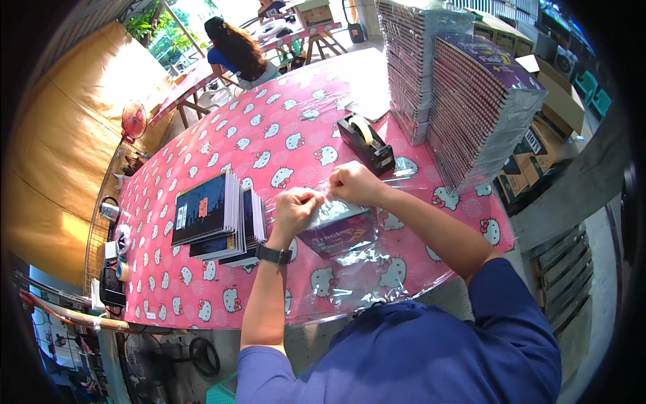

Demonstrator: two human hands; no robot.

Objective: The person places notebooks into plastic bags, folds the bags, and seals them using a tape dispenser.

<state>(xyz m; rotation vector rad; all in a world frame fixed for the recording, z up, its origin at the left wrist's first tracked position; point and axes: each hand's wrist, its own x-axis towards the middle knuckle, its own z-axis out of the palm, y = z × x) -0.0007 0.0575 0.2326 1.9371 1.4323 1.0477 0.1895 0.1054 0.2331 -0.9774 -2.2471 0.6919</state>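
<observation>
A purple notebook (342, 236) lies in front of me inside a clear plastic bag (363, 273), whose loose film spreads toward the table's near edge. At its far end my left hand (296, 210) is closed, fingertips pinching the plastic. Close beside it my right hand (355, 183) pinches the same film, the knuckles bent. A black tape dispenser (367, 145) with a pale roll stands just beyond my right hand. To the left of my left hand sits a loose pile of dark spiral notebooks (205, 210), their page edges turned toward me.
Tall stacks of plastic-wrapped spiral notebooks (488, 111) rise at the right, with cardboard boxes (538, 158) behind. A pink patterned cover (262, 158) lies over the table. Another person (241, 54) sits at a farther table. A red fan (134, 120) stands at left.
</observation>
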